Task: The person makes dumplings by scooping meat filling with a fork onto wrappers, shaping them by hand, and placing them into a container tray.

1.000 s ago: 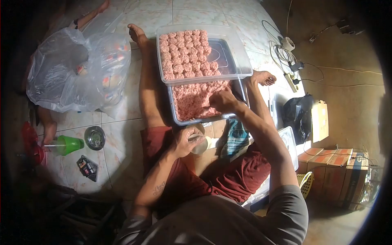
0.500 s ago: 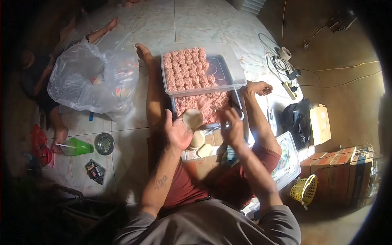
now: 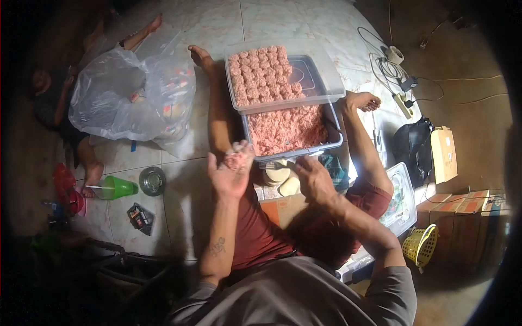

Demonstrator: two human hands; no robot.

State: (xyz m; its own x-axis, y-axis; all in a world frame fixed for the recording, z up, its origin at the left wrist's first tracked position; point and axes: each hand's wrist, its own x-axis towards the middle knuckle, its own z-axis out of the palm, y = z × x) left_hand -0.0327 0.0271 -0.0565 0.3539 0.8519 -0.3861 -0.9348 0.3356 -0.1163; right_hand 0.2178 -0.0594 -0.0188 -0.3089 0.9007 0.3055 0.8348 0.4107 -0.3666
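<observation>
Mince [image 3: 236, 159] now seemingly on left hand [image 3: 229, 178]

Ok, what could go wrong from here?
The pink minced filling might slide off the open left hand. The clear plastic tray of pink balls overlaps the blue-rimmed tub, so a knock could shift it. The metal fork in the right hand could snag the pale round wrappers close by.

Left hand [image 3: 230, 176] cupping pink filling [image 3: 236, 159], right hand [image 3: 317, 182] gripping fork [image 3: 278, 165]
</observation>
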